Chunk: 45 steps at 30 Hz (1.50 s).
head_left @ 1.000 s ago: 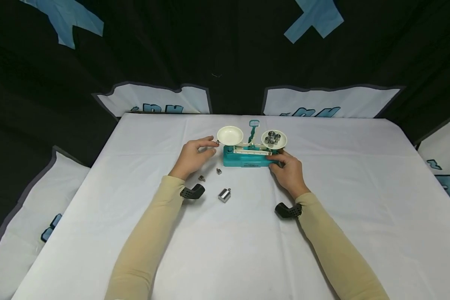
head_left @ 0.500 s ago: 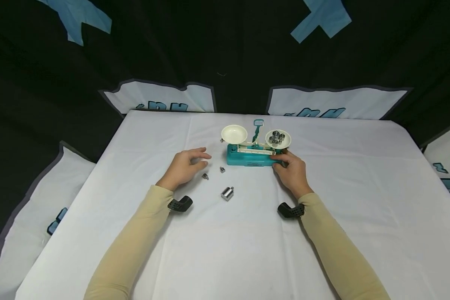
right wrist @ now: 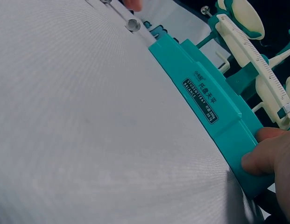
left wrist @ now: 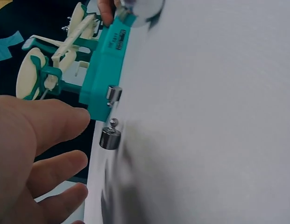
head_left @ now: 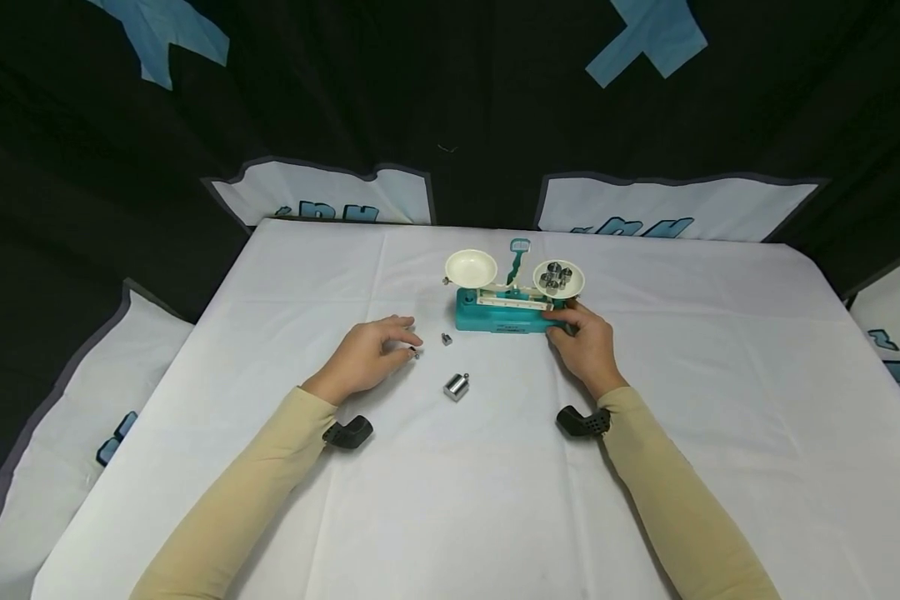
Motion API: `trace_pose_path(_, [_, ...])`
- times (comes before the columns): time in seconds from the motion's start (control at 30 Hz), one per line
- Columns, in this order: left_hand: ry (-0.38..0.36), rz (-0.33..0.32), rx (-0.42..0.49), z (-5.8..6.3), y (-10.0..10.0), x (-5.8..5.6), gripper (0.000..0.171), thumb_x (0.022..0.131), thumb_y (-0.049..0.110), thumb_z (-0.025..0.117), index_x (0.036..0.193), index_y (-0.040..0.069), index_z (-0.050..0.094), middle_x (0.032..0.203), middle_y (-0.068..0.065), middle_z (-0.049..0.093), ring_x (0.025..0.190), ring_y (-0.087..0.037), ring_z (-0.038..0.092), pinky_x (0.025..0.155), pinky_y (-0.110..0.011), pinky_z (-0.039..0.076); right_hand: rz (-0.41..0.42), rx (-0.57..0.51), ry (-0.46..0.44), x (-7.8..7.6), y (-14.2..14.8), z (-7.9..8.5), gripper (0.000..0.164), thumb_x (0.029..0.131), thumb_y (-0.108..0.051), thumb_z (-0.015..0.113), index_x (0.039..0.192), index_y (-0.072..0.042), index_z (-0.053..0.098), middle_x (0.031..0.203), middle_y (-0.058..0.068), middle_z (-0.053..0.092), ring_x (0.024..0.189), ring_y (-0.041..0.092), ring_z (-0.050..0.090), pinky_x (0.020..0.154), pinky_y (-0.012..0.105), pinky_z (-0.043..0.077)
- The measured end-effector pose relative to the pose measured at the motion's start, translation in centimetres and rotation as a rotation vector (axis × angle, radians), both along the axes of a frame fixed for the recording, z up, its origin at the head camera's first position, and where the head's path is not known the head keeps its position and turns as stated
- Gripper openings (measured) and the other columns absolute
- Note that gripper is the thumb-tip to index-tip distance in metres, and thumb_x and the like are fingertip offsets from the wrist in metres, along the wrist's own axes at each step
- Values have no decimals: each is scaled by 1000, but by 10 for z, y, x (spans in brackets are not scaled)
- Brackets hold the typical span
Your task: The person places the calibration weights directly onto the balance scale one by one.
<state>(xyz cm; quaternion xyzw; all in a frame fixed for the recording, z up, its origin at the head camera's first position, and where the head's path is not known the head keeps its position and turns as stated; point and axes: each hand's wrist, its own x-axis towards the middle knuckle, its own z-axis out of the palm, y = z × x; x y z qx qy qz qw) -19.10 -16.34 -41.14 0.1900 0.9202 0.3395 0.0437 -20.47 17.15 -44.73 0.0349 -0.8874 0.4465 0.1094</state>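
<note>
A green tray balance (head_left: 501, 318) stands at the back of the table. My right hand (head_left: 587, 354) grips the right end of its base, thumb (right wrist: 259, 161) on the front face. Several metal weights (head_left: 555, 276) sit in the cream right pan (head_left: 580, 282); the left pan (head_left: 471, 268) looks bare. My left hand (head_left: 363, 357) hovers with loosely bent fingers beside a small knobbed weight (left wrist: 110, 138), which they partly cover in the head view. Between thumb and fingers I see no held object. Another small weight (head_left: 446, 339) lies closer to the balance.
A larger cylindrical weight (head_left: 457, 387) lies on its side in front of the balance. White cloth (head_left: 450, 500) covers the table. Behind it hangs a black curtain (head_left: 465, 100) with blue tape.
My left hand has drawn back from the left pan toward me, down to the nearer small weight. My right hand keeps its hold on the base. The head view has shifted slightly.
</note>
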Motion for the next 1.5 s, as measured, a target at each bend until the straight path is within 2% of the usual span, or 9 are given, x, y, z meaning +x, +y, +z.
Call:
trace_pose_path(0.17, [37, -28, -32, -5, -1, -1, 20, 94, 9, 67, 110, 9, 79, 145, -16, 61, 145, -38, 47, 122, -56, 34, -3, -4, 3, 0, 0, 0, 25, 90, 3, 67, 114, 2, 76, 151, 27, 50, 146, 42, 43, 117, 49, 42])
trace_pose_path(0.3, [82, -57, -90, -7, 1, -1, 19, 93, 8, 66, 106, 9, 80, 144, -18, 61, 143, -43, 47, 122, -58, 34, -8, -1, -2, 1, 0, 0, 25, 90, 3, 67, 114, 2, 76, 151, 27, 50, 146, 42, 43, 118, 49, 42])
trace_pose_path(0.53, [138, -92, -172, -7, 4, -2, 18, 92, 7, 66, 103, 9, 80, 141, -20, 63, 141, -45, 50, 120, -63, 33, -5, -10, -2, 1, -1, 1, 26, 90, 3, 66, 114, 2, 76, 151, 27, 50, 146, 42, 44, 117, 49, 43])
trace_pose_path(0.8, [161, -98, -281, -3, 10, -4, 15, 92, 9, 68, 101, 10, 80, 140, -17, 64, 139, -43, 52, 120, -67, 30, -5, 2, -5, 2, -1, 2, 25, 90, 2, 67, 114, 2, 75, 151, 27, 50, 145, 43, 44, 117, 50, 43])
trace_pose_path(1.1, [247, -121, -350, -1, 11, -5, 10, 90, 8, 72, 94, 12, 81, 134, -15, 69, 136, -43, 56, 117, -69, 33, -10, 3, -15, 1, -2, 2, 26, 90, 2, 67, 114, 1, 75, 152, 26, 50, 146, 42, 44, 118, 49, 42])
trace_pose_path(1.5, [299, -144, -404, 0, 10, -6, 10, 90, 5, 74, 95, 10, 81, 128, -14, 72, 134, -42, 57, 117, -68, 34, -11, -9, -8, 0, -1, 0, 26, 89, 3, 67, 113, 2, 76, 151, 26, 50, 146, 41, 44, 119, 48, 41])
